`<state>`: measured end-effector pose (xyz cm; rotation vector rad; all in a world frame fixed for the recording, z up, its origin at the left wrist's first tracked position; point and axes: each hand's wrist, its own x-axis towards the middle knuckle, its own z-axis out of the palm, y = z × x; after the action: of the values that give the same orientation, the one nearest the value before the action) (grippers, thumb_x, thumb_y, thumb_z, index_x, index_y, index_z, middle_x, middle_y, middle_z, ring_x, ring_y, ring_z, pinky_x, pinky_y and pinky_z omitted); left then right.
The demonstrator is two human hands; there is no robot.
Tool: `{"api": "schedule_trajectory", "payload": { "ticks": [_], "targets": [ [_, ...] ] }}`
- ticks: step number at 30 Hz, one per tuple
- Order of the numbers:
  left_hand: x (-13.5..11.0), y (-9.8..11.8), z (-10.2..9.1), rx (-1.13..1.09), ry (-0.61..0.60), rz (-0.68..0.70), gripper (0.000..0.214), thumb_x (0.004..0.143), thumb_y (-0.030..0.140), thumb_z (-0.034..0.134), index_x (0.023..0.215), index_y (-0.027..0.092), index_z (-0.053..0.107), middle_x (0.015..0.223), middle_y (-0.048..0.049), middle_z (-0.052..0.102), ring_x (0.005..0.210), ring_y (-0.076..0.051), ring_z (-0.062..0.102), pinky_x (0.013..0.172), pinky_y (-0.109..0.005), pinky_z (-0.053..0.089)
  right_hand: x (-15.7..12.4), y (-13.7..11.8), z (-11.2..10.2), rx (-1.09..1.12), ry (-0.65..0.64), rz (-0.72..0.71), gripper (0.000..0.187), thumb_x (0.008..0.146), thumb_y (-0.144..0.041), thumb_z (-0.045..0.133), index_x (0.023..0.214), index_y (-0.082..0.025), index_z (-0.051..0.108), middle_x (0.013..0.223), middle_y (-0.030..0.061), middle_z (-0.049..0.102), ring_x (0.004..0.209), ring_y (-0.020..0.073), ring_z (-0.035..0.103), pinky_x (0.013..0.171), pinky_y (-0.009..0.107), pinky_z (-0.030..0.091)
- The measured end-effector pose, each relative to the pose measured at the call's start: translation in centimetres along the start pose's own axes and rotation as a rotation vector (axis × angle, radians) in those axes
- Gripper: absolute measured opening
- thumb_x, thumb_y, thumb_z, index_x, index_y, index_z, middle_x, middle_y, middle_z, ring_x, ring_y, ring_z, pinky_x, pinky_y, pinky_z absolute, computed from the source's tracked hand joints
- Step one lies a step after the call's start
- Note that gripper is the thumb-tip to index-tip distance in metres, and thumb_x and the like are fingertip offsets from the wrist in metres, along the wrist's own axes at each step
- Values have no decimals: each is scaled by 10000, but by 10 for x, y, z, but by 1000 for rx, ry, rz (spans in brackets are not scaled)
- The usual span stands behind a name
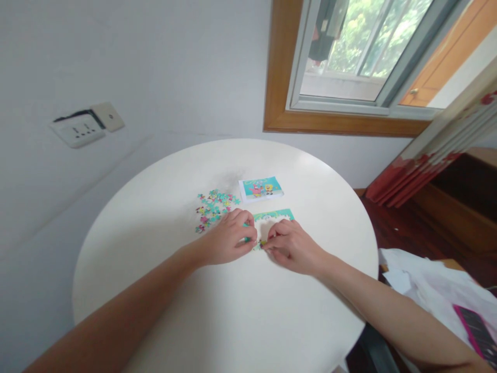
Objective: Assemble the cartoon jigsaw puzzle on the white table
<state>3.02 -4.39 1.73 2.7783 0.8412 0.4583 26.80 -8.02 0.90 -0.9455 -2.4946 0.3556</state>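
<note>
A round white bench [248,316] stands by a pale wall [194,67]. Left hand [230,239] and right hand [295,247], narrowed, touch a part-built teal jigsaw [281,213]; grip unclear.

"What frames the smooth, softly shining tabletop [240,321]?"

"A varnished-looking wooden window casing [278,67] at far right, its sash [334,104] matt metal; at right, a cloth curtain [423,158]. On the left, a smooth plastic socket plate [79,129] against a matt wall [174,62]."

"And on top?"

"A smooth, printed, paper-looking picture sheet [262,189] beside cardboard-looking jigsaw pieces [213,205]."
</note>
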Motion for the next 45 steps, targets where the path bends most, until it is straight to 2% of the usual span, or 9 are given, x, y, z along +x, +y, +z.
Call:
{"api": "schedule_trajectory", "payload": {
  "ticks": [11,20,33,45],
  "targets": [
    [2,-1,1,-39,-6,32,123,871,179,544,800,209,640,1068,-59,507,1080,-222,466,981,-377,336,0,2,2,2,13,-13,179,845,-178,623,962,-235,746,947,48,659,917,192,556,808,348,362],
    [4,1,2,64,-5,45,131,871,175,517,791,201,617,1088,-77,509,1093,-239,465,987,-424,339,0,2,3,1,7,-14,185,846,-175,620,976,-235,738,956,43,662,930,189,553,817,345,368],
    [5,8,-3,231,93,120,142,874,244,539,795,211,651,1111,-88,548,1089,-263,484,1071,-530,298,-1,2,4,2,8,-8,187,846,-179,618,976,-240,738,951,38,662,931,190,552,818,345,371],
    [4,11,-12,293,112,123,179,900,247,524,811,205,674,1145,-90,572,1098,-251,509,1116,-542,263,-1,3,3,11,-2,-12,192,844,-176,615,980,-233,738,967,50,656,939,194,555,843,355,378]
  ]
}}
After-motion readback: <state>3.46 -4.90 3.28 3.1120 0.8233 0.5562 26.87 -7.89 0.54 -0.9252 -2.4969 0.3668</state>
